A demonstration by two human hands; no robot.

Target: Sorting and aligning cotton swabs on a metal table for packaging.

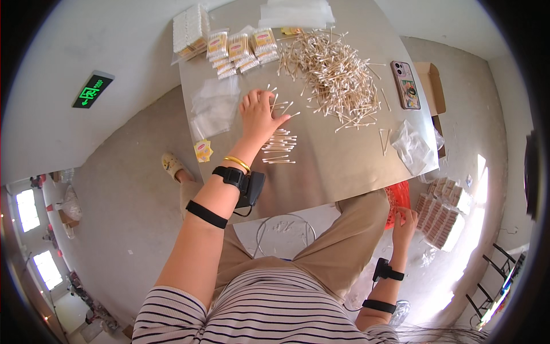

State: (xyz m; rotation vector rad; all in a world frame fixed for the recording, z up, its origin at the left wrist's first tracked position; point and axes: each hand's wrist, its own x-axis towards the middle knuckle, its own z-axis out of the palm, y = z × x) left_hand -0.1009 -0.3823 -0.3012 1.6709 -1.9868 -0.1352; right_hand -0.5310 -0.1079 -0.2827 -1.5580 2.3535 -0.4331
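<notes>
My left hand [258, 117] is over the metal table, fingers bent and thumb held apart from them. A few loose cotton swabs [281, 106] lie in the gap between thumb and fingers; whether any are under the fingers is hidden. Just below the hand, a small group of cotton swabs [279, 141] lies roughly side by side. Down by the table's right front edge, my right hand [405, 219] has its fingers curled at the edge of a red plastic bag [399, 198] beside my thigh. The bag's contents are mostly hidden.
A large heap of cotton swabs [338, 77] covers the table's far side. Filled swab packs [239, 47] are stacked at far left, above clear bags [213, 106] and yellow labels [203, 150]. A phone [405, 85] lies at right, near crumpled plastic [413, 148]. Bundled packs [441, 213] stand on the floor.
</notes>
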